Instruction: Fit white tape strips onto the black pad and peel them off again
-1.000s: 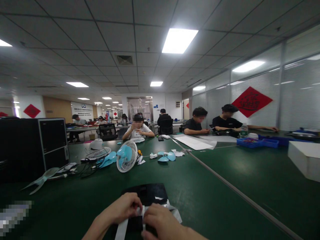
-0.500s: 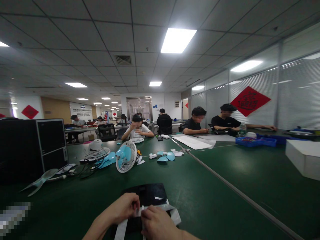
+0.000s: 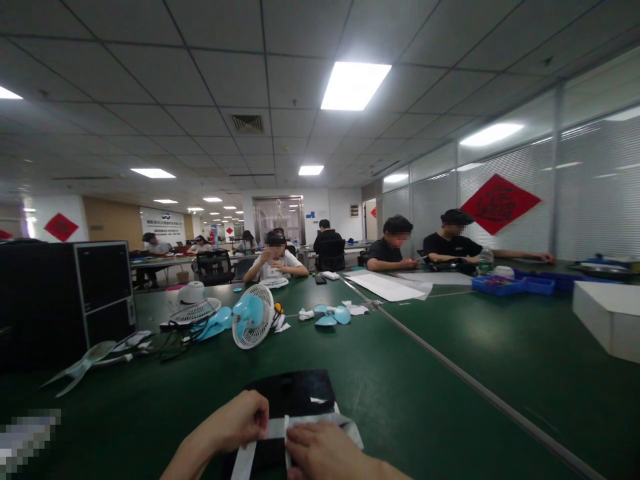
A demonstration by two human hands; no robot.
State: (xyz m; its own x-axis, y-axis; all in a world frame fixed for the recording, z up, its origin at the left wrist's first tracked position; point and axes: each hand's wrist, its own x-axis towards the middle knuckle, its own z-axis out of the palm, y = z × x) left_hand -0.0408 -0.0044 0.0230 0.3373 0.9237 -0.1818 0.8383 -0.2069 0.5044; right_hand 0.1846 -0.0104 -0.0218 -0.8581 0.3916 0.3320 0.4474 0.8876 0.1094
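Note:
At the bottom edge, my left hand [image 3: 235, 421] and my right hand [image 3: 320, 452] both pinch a white paper strip [image 3: 277, 428] between them. The strip lies across a flat black object [image 3: 295, 395] on the green table [image 3: 430, 400]. One end of the strip hangs down toward me at the left, the other bends off to the right. Both hands have their fingers closed on the strip, and my wrists run out of the picture.
A small white fan with blue blades [image 3: 253, 316], loose blue blades [image 3: 333, 315], fan grilles [image 3: 195, 311] and cables lie mid-table. A black computer case [image 3: 70, 293] stands at left. A white box [image 3: 607, 323] and blue trays [image 3: 513, 285] sit at right. Several people sit at the far end.
My hands have drawn slightly lower and nearer to me, and the strip now lies flatter between them. The view has tipped up a little.

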